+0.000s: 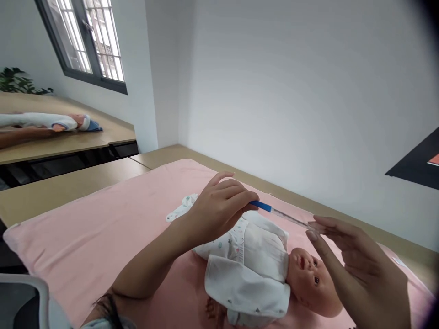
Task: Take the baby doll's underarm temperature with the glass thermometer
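A thin clear tube with a blue end, like a thermometer (290, 218), is held level above a baby doll. My left hand (221, 205) pinches its blue end. At the clear tip, the thumb and fingers of my right hand (360, 269) close on it. Below lies the doll (313, 281) on its back, head to the right, in a white top (262, 251) spread open at the front and white patterned trousers (219, 244). Part of the doll's head is hidden behind my right hand.
A pink blanket (113, 214) covers most of the wooden table (75, 183). Behind at the left, another table (116, 130) holds a second doll (37, 120) in a blue and white hat, with a person's arm (27, 136) beside it. A chair back (44, 292) stands lower left.
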A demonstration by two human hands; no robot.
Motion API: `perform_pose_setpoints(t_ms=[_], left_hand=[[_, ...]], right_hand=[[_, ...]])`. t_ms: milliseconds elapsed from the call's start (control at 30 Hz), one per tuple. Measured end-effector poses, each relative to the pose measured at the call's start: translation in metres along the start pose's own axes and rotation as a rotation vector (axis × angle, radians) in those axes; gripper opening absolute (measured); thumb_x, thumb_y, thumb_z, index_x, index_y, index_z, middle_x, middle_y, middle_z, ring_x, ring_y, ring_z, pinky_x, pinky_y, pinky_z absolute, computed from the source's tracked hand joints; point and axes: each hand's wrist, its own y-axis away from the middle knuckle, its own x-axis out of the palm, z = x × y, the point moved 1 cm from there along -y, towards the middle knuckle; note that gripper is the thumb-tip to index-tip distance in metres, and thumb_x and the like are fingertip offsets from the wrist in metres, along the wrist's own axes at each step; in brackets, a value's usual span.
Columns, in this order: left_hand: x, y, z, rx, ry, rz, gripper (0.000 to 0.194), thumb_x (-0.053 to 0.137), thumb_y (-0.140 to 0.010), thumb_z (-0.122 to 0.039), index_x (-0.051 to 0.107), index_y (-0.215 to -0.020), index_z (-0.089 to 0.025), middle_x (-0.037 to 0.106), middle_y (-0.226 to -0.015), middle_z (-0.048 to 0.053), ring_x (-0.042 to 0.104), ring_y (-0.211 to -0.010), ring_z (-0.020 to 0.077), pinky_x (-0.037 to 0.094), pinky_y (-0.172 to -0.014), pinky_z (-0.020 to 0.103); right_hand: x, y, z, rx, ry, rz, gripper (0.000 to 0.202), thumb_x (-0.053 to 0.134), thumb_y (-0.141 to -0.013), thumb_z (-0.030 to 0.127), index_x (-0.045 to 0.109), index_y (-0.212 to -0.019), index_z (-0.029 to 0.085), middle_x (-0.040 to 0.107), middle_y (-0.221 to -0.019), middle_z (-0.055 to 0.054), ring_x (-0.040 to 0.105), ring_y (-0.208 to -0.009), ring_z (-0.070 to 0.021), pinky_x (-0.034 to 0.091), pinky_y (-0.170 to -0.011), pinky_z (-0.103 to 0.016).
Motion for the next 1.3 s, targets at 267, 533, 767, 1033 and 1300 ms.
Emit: perform_pose_setpoints(t_ms=[267, 533, 767, 1033, 1300], left_hand=[[0.007, 0.000, 0.005, 0.039, -0.111, -0.035, 0.023, 0.051, -0.105, -0.029, 0.057, -0.086, -0.018, 0.061, -0.070, -0.002, 0.052, -0.067, 0.0127, 0.044, -0.083, 0.031], [0.006, -0.001, 0.005, 0.042, -0.162, -0.029, 0.025, 0.049, -0.105, -0.027, 0.053, -0.082, -0.018, 0.056, -0.067, -0.002, 0.044, -0.064, 0.0141, 0.037, -0.067, 0.029], [0.008, 0.000, 0.002, 0.064, -0.072, 0.026, 0.024, 0.048, -0.106, -0.026, 0.055, -0.085, -0.017, 0.058, -0.069, 0.000, 0.044, -0.062, 0.0137, 0.038, -0.063, 0.027], [0.011, 0.001, 0.001, 0.054, -0.068, 0.051, 0.029, 0.047, -0.107, -0.033, 0.056, -0.084, -0.017, 0.061, -0.067, -0.001, 0.046, -0.062, 0.0137, 0.038, -0.062, 0.027], [0.007, 0.001, 0.002, 0.023, -0.053, -0.063, 0.038, 0.046, -0.106, -0.032, 0.051, -0.070, -0.019, 0.054, -0.055, -0.002, 0.045, -0.054, 0.0119, 0.035, -0.057, 0.027]], right_hand=[[0.000, -0.005, 0.008, -0.174, -0.084, -0.129, 0.023, 0.080, -0.082, 0.031, 0.070, -0.101, 0.022, 0.068, -0.112, -0.007, 0.064, -0.114, -0.0252, 0.053, -0.100, -0.039], [0.002, -0.006, 0.015, -0.290, 0.079, -0.170, 0.013, 0.076, -0.085, 0.031, 0.067, -0.091, 0.023, 0.061, -0.119, -0.009, 0.057, -0.123, -0.0309, 0.042, -0.110, -0.053], [0.001, -0.013, -0.006, -0.115, 0.012, 0.108, 0.013, 0.072, -0.090, 0.038, 0.073, -0.096, 0.027, 0.074, -0.097, -0.003, 0.068, -0.092, -0.0212, 0.055, -0.079, -0.034], [-0.007, -0.024, -0.030, -0.158, 0.080, 0.290, 0.018, 0.074, -0.088, 0.040, 0.073, -0.097, 0.024, 0.075, -0.099, -0.004, 0.072, -0.091, -0.0219, 0.060, -0.070, -0.029], [-0.029, -0.033, -0.038, 0.030, -0.119, 0.058, 0.018, 0.082, -0.078, 0.038, 0.074, -0.089, 0.025, 0.076, -0.092, -0.005, 0.073, -0.090, -0.0249, 0.059, -0.080, -0.035]])
